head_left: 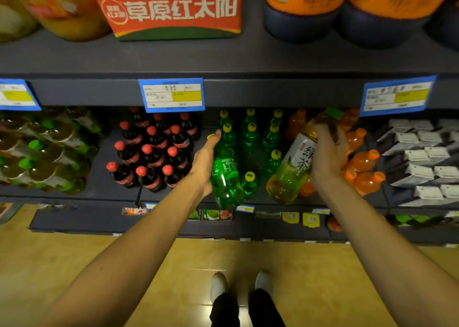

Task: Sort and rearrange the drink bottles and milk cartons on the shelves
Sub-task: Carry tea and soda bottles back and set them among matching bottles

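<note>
Both arms reach forward and up from the bottom of the view toward the middle shelf (104, 192). The left hand (205, 164) lies along the left side of a green bottle (226, 177), fingers stretched up toward its yellow cap and thumb side against the plastic; how far the fingers wrap behind it is hidden, but the hand holds the bottle clear of the shelf's front edge. This bottle's long axis runs nearly upright, cap away from the person toward the back of the shelf, base hanging over the front edge.

The right hand (327, 153) grips a tea bottle (293, 168) with a white label and amber liquid, fingers curled over its upper right side. The bottle tilts, its green cap pointing up and right toward the back of the shelf, its base down and left at the front edge.

Between the two hands stand rows of smaller green bottles (250, 138) with yellow caps. Left of them, near the shelf's middle, stand dark cola bottles (151, 153) with red caps, and at the left end more tea bottles (47, 153). Right of the tea bottle are orange soda bottles (363, 163), then grey milk cartons (422, 160) at the right end.

On the upper shelf (248, 56) an open red cardboard box (171, 11) holds packets.
</note>
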Available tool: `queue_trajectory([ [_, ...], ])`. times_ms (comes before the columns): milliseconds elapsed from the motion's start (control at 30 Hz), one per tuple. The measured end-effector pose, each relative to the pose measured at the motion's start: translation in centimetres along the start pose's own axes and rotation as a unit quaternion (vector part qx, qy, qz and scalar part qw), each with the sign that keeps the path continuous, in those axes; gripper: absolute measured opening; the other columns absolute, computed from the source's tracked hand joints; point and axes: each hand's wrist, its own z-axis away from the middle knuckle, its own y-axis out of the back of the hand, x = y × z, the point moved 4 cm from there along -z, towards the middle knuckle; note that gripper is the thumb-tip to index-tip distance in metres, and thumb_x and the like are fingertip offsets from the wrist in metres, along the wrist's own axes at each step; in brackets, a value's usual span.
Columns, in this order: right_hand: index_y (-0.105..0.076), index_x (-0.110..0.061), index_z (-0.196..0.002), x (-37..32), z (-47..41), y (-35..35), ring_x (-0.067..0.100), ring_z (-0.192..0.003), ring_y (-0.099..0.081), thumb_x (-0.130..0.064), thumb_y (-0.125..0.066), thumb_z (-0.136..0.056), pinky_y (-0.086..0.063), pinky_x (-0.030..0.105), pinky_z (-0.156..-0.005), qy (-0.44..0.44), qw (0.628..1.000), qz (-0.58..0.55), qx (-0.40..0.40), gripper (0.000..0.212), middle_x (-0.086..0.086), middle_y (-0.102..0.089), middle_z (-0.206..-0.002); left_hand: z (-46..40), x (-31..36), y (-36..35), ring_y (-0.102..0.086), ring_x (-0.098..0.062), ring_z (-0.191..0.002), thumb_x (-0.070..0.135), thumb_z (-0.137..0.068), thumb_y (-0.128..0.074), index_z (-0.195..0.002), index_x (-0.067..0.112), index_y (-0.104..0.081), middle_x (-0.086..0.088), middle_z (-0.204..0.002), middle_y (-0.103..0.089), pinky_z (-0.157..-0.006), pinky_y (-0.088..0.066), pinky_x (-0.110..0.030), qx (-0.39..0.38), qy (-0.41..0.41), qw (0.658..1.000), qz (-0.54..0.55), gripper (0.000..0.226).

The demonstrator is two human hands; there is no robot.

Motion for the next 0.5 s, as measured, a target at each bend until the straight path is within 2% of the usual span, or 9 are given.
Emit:
queue_trajectory([
  [33,-0.065,-0.015,-0.101,0.0,-0.2,0.3,0.018,-0.075,-0.068,-0.03,-0.074,-0.074,-0.055,0.035,-0.07,-0.013,1.0,-0.018,-0.001,0.032,-0.002,-0.07,-0.079,-0.2,0.2,-0.5,-0.067,-0.037,-0.099,0.053,-0.073,-0.074,-0.121,0.009,-0.064,-0.019,-0.112,-0.068,-0.089,-0.054,-0.056,0.009,-0.006,1.0,-0.002,0.066],
  [100,-0.063,-0.017,-0.092,0.1,-0.6,0.9,0.012,-0.064,-0.066,-0.023,-0.072,-0.081,-0.05,0.029,-0.064,-0.026,0.999,-0.041,0.001,0.015,-0.007,-0.067,-0.067,-0.8,0.8,-1.3,-0.066,-0.037,-0.108,0.055,-0.066,-0.077,-0.124,0.015,-0.063,-0.017,-0.12,-0.067,-0.091,-0.051,-0.06,0.036,-0.027,0.999,-0.022,0.071],
  [167,-0.063,-0.018,-0.09,-0.1,-0.6,1.3,0.012,-0.063,-0.065,-0.025,-0.072,-0.078,-0.049,0.026,-0.06,-0.029,0.999,-0.04,-0.003,0.016,-0.006,-0.067,-0.068,-1.6,1.4,-2.1,-0.067,-0.035,-0.107,0.057,-0.067,-0.076,-0.12,0.015,-0.061,-0.015,-0.118,-0.069,-0.091,-0.051,-0.059,0.058,-0.056,0.996,-0.034,0.069],
  [267,-0.063,-0.016,-0.086,-0.5,-0.8,1.7,0.014,-0.066,-0.064,-0.026,-0.071,-0.071,-0.049,0.024,-0.059,-0.02,0.999,-0.032,-0.008,0.02,-0.003,-0.066,-0.072,-2.6,2.5,-3.5,-0.066,-0.028,-0.108,0.052,-0.071,-0.076,-0.109,0.019,-0.061,-0.008,-0.113,-0.07,-0.097,-0.049,-0.053,0.086,-0.111,0.988,-0.066,0.052],
  [333,-0.064,-0.018,-0.084,-0.6,-0.9,2.3,0.016,-0.068,-0.064,-0.026,-0.07,-0.07,-0.049,0.025,-0.061,-0.02,0.999,-0.03,-0.007,0.017,-0.004,-0.066,-0.071,-3.2,2.9,-4.8,-0.066,-0.023,-0.106,0.042,-0.076,-0.077,-0.097,0.021,-0.064,-0.003,-0.103,-0.071,-0.1,-0.049,-0.047,0.094,-0.156,0.977,-0.112,0.033],
  [400,-0.066,-0.02,-0.084,-0.4,-1.2,3.0,0.02,-0.074,-0.065,-0.026,-0.072,-0.071,-0.05,0.027,-0.064,-0.021,0.999,-0.03,-0.01,0.016,-0.002,-0.067,-0.075,-4.0,3.1,-6.0,-0.063,-0.016,-0.091,0.028,-0.084,-0.075,-0.084,0.02,-0.061,-0.001,-0.086,-0.064,-0.092,-0.049,-0.033,0.101,-0.199,0.96,-0.171,0.016],
  [500,-0.068,-0.018,-0.088,-0.1,-1.9,4.1,0.022,-0.08,-0.066,-0.021,-0.073,-0.078,-0.05,0.031,-0.072,-0.027,0.999,-0.03,-0.007,0.012,0.002,-0.067,-0.081,-5.1,3.1,-7.3,-0.056,-0.011,-0.081,0.025,-0.084,-0.075,-0.075,0.021,-0.056,0.001,-0.075,-0.057,-0.081,-0.046,-0.025,0.114,-0.226,0.932,-0.258,0.022],
])
